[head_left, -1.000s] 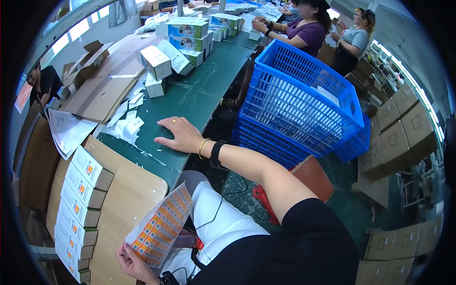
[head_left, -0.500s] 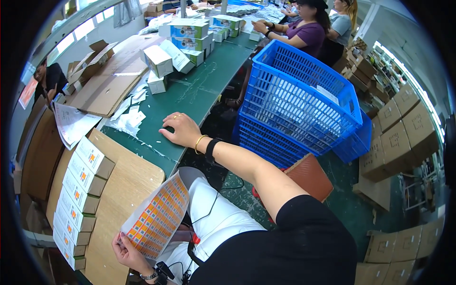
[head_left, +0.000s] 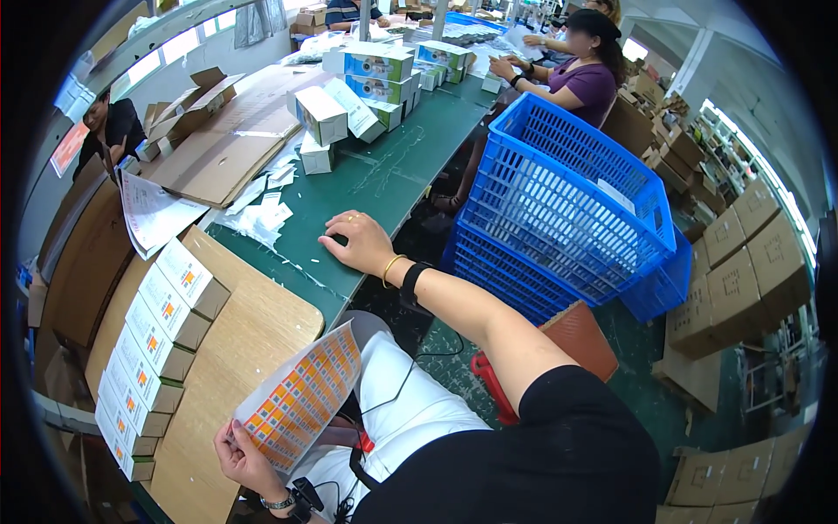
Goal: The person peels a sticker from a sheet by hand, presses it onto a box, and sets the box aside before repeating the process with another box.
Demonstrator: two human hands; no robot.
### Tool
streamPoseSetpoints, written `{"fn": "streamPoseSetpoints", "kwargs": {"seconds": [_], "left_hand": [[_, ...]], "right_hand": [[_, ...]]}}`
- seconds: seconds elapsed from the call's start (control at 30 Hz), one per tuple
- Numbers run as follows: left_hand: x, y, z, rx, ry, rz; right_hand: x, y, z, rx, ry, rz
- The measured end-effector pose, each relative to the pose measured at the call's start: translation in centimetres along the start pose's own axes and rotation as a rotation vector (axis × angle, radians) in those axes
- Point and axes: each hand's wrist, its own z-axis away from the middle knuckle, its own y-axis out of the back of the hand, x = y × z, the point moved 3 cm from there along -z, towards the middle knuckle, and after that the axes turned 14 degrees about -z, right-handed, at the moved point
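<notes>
My left hand (head_left: 249,458) is closed on the lower left edge of a sticker sheet (head_left: 305,393), printed with rows of small orange squares. The sheet tilts over my lap beside the wooden board's edge. My right hand (head_left: 360,244) rests on the green table (head_left: 384,183) near its edge, fingers loosely bent and thumb apart, with nothing visible in it. Small white scraps lie by its fingertips. Along the left of the wooden board (head_left: 236,349) stands a row of small white boxes (head_left: 155,336), each bearing an orange mark on its upward face.
Blue plastic crates (head_left: 559,201) stand stacked right of the table. Printed boxes (head_left: 375,74) are piled farther back, near flattened cardboard (head_left: 231,153) and plastic bags (head_left: 262,218). A co-worker (head_left: 585,83) sits beyond the crates. Brown cartons (head_left: 742,262) stack at the right.
The view has shifted, so the table, boxes and crates appear farther right and slightly lower. Both hands keep their poses, the left still holding the sticker sheet.
</notes>
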Motion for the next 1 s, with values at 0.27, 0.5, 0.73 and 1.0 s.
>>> {"fn": "streamPoseSetpoints", "kwargs": {"seconds": [0.27, 0.5, 0.73, 1.0], "left_hand": [[-0.22, -0.06, 0.00, 0.015, -0.016, 0.000], [0.02, -0.06, 0.05, 0.027, -0.025, -0.014], [0.24, -0.07, 0.05, 0.023, -0.069, -0.033], [-0.18, -0.06, -0.02, 0.030, -0.067, -0.058]], "right_hand": [[0.10, -0.09, -0.07, 0.001, -0.011, -0.011], [0.04, -0.12, -0.05, 0.003, -0.005, -0.009], [-0.19, 0.03, -0.03, 0.004, -0.004, -0.008], [-0.11, -0.09, 0.02, 0.011, -0.001, -0.009]]}}
